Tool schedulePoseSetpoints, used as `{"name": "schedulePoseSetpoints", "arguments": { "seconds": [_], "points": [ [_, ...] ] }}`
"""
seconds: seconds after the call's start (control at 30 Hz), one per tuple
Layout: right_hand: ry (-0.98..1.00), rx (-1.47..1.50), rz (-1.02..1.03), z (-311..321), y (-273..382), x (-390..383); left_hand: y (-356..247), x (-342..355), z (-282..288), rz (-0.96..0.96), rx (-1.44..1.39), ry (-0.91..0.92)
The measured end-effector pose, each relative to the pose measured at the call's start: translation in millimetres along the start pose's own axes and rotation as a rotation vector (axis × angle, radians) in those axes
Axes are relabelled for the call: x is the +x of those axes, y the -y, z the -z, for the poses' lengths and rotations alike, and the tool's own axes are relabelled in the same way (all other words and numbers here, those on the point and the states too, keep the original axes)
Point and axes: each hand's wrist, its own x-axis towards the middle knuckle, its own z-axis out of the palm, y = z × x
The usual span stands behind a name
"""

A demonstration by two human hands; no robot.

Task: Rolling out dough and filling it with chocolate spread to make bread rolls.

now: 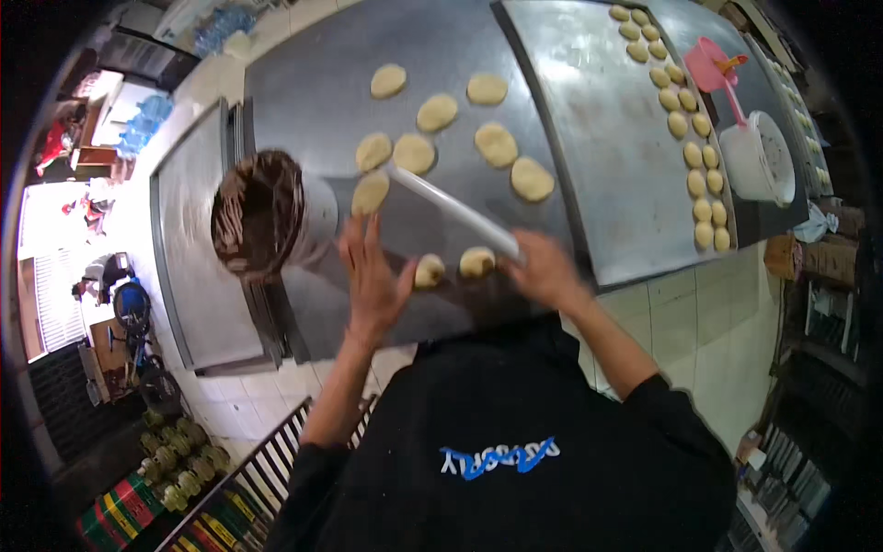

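My left hand [372,285] has its fingers spread, fingertips at the lower edge of a flat pale dough disc [371,193] on the steel table [322,92]. My right hand [543,271] grips a long white rod [451,207], which angles up-left, its far end beside that disc and another disc [414,153]. Between my hands sit two small dough pieces [430,271] [476,262] with brown filling showing. Several more dough discs [497,145] lie further up. Left of my left hand stands a white bucket [317,212] smeared with brown paste inside.
At right, a metal tray [616,147] carries rows of dough pieces [696,181] beside a pink jug [708,64] and white bucket [750,161]. Stacked metal sheets [198,239] stand at left. A dark slatted rack [267,469] is below left. A bicycle [133,322] and crates stand beyond.
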Motion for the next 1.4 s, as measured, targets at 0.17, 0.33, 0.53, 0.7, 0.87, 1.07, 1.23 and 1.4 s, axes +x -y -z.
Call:
{"name": "schedulePoseSetpoints", "arguments": {
  "seconds": [0.17, 0.33, 0.53, 0.7, 0.87, 1.07, 1.23, 1.4],
  "points": [
    [0.339, -0.381, 0.272, 50.6, 83.0, 23.0, 30.8, -2.9, 7.3, -0.31, 0.334, 0.062],
    [-0.062, -0.768, 0.306, -38.9, -10.5, -15.9, 49.7, -92.8, -73.7, 0.012, 0.287, 0.298],
    [-0.585, -0.63, 0.166, -37.0, -19.5, 118.6, 84.9, 51.7, -90.9, 0.032, 0.333, -0.092],
    [-0.23, -0.58, 0.254, -66.4, -13.3, 22.5, 73.4, -47.2, -93.4, 0.11, 0.264, 0.044],
    [-0.033, -0.514, 0.111, -59.8, -0.4, -75.9, 54.7, -142.3, -49.2, 0.039, -0.074, 0.242],
    [-0.228, -0.291, -0.042, -76.6, 19.9, 10.4, 45.7, -58.6, -63.7, 0.51, -0.243, 0.056],
    [0.01, -0.029, -0.183, -73.8, 27.0, -13.3, 30.2, -57.0, -30.8, 0.314, -0.359, 0.469],
    [-0.119, 0.171, -0.209, 16.4, 66.4, 54.1, 8.5, 14.8, 23.8, 0.292, -0.558, 0.133]
  ]
}}
